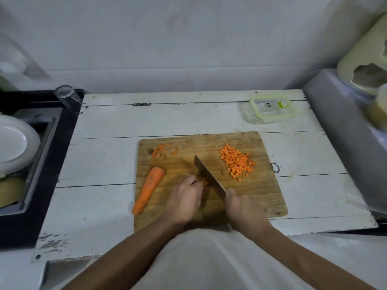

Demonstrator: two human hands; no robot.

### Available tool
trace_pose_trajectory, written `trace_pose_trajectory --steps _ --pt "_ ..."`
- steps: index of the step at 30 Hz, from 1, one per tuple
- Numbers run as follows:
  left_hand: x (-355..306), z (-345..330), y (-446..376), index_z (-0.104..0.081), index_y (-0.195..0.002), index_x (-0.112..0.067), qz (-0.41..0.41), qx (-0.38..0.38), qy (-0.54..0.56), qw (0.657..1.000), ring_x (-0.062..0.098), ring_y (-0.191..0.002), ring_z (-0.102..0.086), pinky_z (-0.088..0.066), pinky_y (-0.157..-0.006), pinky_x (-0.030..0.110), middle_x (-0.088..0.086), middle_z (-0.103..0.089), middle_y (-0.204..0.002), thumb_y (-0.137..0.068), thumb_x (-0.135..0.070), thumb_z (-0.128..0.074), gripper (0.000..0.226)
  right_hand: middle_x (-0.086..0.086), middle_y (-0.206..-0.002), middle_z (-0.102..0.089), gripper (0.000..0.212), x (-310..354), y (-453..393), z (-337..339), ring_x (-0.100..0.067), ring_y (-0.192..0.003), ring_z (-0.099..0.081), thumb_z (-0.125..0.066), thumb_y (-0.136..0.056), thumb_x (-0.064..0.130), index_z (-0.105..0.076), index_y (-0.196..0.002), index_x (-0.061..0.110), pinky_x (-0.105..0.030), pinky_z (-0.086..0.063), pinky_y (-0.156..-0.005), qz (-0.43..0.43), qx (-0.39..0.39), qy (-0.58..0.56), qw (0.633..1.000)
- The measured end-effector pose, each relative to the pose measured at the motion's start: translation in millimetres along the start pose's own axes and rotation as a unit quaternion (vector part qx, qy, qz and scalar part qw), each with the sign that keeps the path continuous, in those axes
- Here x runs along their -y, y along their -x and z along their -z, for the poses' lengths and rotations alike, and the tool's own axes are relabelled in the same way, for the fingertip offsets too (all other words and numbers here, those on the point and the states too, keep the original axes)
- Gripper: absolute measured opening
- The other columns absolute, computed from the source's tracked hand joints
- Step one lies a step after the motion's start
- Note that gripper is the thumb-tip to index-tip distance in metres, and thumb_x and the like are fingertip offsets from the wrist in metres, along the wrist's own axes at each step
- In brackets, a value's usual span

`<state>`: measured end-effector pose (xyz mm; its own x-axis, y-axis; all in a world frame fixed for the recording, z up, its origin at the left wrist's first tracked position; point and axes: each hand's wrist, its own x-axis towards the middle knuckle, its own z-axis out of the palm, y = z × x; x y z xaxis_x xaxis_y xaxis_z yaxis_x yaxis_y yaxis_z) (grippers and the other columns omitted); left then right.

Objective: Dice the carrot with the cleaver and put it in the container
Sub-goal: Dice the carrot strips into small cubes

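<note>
Orange carrot strips [205,182] sit pinned under the curled fingers of my left hand [185,200] at the middle of the worn wooden cutting board [270,197], steadied for the steel cleaver [209,175], whose handle my right hand [244,208] grips closed. Diced cubes [237,161] are heaped toward two o'clock, clear of the blade and nearest the green-rimmed clear container [270,108] on the white plank bench [109,143]; the uncut carrot half [148,189] waits at nine o'clock.

Single head view, worn camera, wide-angle with bent edges. Looks forward and steeply down from above the person's torso onto the table [104,155], cutting board [261,197] centred, close range; wall fills the top. No second view.
</note>
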<state>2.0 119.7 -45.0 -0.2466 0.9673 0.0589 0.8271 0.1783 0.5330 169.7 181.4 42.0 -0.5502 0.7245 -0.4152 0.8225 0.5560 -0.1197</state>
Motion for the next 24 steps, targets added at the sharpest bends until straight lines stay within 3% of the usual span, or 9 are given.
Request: trace_pose_trajectory --steps 3,6,9,12,17,24 --pt "0.2 2.0 1.4 -0.075 -0.105 -0.017 -0.005 0.001 0.004 1.000 0.017 -0.088 -0.060 -0.054 -0.072 0.036 -0.001 -0.060 -0.102 -0.100 -0.016 -0.057 0.019 0.000 -0.085 -0.067 0.012 6.7 -11.8 4.3 -0.023 -0.076 -0.069 -0.051 -0.099 0.016 -0.044 -0.106 0.023 -0.038 -0.058 -0.065 0.007 -0.025 -0.044 0.999" --pt "0.4 4.1 2.9 -0.075 -0.113 -0.019 -0.010 -0.001 0.013 1.000 0.016 -0.088 -0.061 -0.056 -0.072 0.036 -0.002 -0.063 -0.103 -0.101 -0.019 -0.057 0.021 0.003 -0.080 -0.062 0.009 2.2 -6.5 7.7 -0.019 -0.071 -0.064 -0.052 -0.101 0.022 -0.045 -0.106 0.024 -0.034 -0.053 -0.060 -0.012 -0.027 -0.067 0.997" --pt "-1.3 5.3 3.5 -0.073 -0.112 -0.020 0.001 -0.001 0.015 1.000 0.012 -0.090 -0.061 -0.056 -0.075 0.034 -0.004 -0.062 -0.108 -0.103 -0.021 -0.056 0.020 0.004 -0.084 -0.060 0.006 -4.7 6.2 9.4 -0.016 -0.073 -0.060 -0.039 -0.106 0.031 -0.042 -0.106 0.025 -0.029 -0.050 -0.061 -0.012 -0.010 -0.067 0.998" --pt "0.1 2.8 3.9 -0.070 -0.109 -0.023 0.000 0.006 0.011 1.000 0.008 -0.091 -0.060 -0.057 -0.076 0.031 -0.007 -0.059 -0.110 -0.103 -0.024 -0.053 0.018 0.001 -0.092 -0.061 0.012 -5.6 12.7 10.2 -0.019 -0.078 -0.062 -0.041 -0.105 0.029 -0.042 -0.117 0.024 -0.031 -0.051 -0.067 0.002 0.005 -0.044 0.999" --pt "1.3 -1.1 1.6 -0.071 -0.105 -0.020 0.004 0.000 0.000 1.000 0.011 -0.090 -0.060 -0.055 -0.075 0.034 -0.006 -0.059 -0.109 -0.103 -0.023 -0.051 0.020 -0.005 -0.099 -0.067 0.012 -0.5 11.2 6.2 -0.026 -0.090 -0.067 -0.044 -0.103 0.024 -0.043 -0.115 0.023 -0.034 -0.043 -0.066 -0.014 0.031 -0.022 0.999" --pt "0.9 0.9 2.4 -0.075 -0.105 -0.016 0.000 -0.007 0.007 1.000 0.017 -0.090 -0.061 -0.055 -0.074 0.033 -0.002 -0.062 -0.104 -0.098 -0.013 -0.058 0.018 -0.002 -0.089 -0.067 0.008 12.6 -16.6 9.1 -0.023 -0.079 -0.068 -0.043 -0.104 0.019 -0.048 -0.110 0.021 -0.039 -0.059 -0.069 -0.006 -0.006 -0.073 0.997"
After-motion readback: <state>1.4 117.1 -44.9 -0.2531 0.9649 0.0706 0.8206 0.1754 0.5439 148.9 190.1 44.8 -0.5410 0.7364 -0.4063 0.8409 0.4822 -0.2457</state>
